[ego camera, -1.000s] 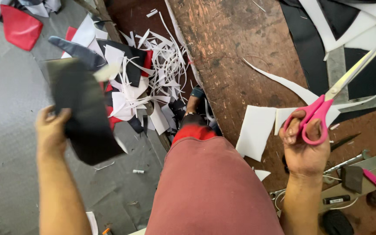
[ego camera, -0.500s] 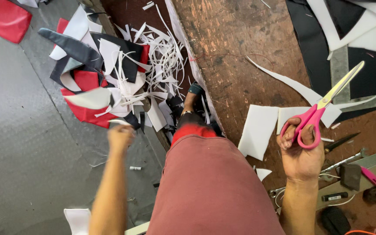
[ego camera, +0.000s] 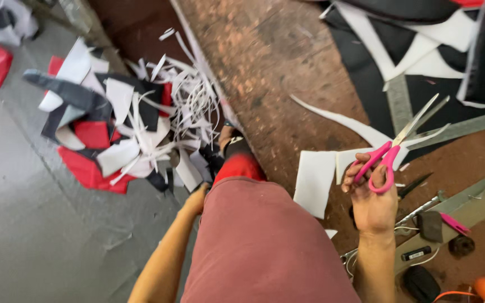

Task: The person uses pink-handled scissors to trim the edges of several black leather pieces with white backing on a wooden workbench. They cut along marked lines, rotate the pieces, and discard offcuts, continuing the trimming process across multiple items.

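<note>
One right hand (ego camera: 373, 202) gripping pink scissors (ego camera: 391, 150)

workshop: offcuts (ego camera: 124, 134), worn workbench (ego camera: 287, 73)

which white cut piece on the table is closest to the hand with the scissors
The small rectangular white piece, just left of the right hand holding the pink scissors. The long curved white strip lies farther up the table.

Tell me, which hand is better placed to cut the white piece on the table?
Probably the right hand: it holds the pink scissors just beside the white piece. The left hand hangs low beside the knee.
</note>
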